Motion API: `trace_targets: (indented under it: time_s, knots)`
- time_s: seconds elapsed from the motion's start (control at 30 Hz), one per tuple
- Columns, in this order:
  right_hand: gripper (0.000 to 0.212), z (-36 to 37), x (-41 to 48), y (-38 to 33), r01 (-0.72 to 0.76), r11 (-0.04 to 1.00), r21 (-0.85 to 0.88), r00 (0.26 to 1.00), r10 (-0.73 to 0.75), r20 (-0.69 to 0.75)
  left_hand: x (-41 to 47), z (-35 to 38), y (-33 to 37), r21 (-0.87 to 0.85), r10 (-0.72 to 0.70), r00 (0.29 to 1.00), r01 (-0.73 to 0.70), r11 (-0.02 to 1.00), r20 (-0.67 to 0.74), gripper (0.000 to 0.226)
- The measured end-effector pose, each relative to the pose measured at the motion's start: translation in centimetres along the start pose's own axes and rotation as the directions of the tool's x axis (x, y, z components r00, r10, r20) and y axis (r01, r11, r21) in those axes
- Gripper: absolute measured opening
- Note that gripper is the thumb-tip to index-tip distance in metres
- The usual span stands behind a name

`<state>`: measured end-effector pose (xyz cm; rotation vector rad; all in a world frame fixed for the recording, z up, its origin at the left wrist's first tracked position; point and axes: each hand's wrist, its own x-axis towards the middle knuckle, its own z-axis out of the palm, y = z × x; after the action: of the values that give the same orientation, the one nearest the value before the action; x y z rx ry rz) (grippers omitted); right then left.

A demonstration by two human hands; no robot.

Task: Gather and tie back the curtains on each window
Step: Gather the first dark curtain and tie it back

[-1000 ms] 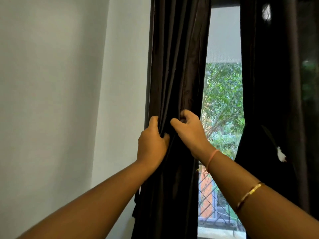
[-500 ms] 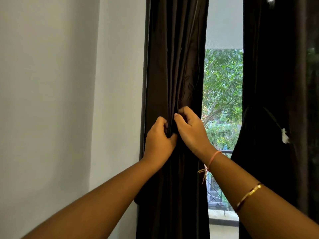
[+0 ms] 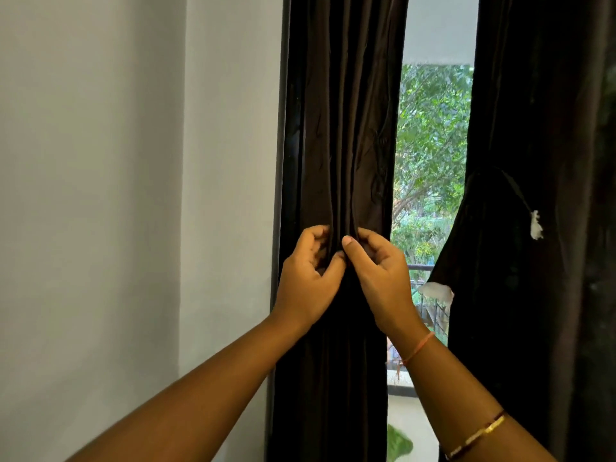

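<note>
A dark brown curtain (image 3: 340, 128) hangs gathered into a narrow bunch at the window's left side. My left hand (image 3: 305, 281) and my right hand (image 3: 380, 271) meet at its front at mid height, fingers curled and pinching something dark against the folds; whether it is a tie or the cloth itself I cannot tell. On the right, a second dark curtain (image 3: 533, 128) is cinched by a dark tie-back (image 3: 513, 188) with a white tuft at its end.
A white wall (image 3: 133, 195) with a corner runs along the left. Between the two curtains the window gap (image 3: 433, 145) shows trees and a balcony railing. A white scrap (image 3: 436, 290) sticks out from the right curtain's edge.
Both hands have come together at the curtain's front and sunk a little lower, the thumbs now touching. The view has shifted, showing more of the tied right curtain.
</note>
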<state>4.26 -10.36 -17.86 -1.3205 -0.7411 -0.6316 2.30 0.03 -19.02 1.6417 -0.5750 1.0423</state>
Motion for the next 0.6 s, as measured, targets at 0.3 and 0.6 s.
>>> trace_targets:
  time_s: [0.3, 0.6]
  knots:
    - [0.015, -0.7, -3.8, 2.6, -0.072, 0.996, 0.048, 0.997, 0.071, 0.024, -3.9, 0.0, -2.1, -0.025, -0.144, 0.984, 0.142, 0.99, -0.107, 0.036]
    - [0.028, 0.0, -6.3, 4.6, 0.05, 0.979, -0.199, 0.998, -0.054, -0.015, -6.6, 0.8, -3.4, 0.128, -0.098, 0.979, 0.122, 0.984, -0.178, 0.036]
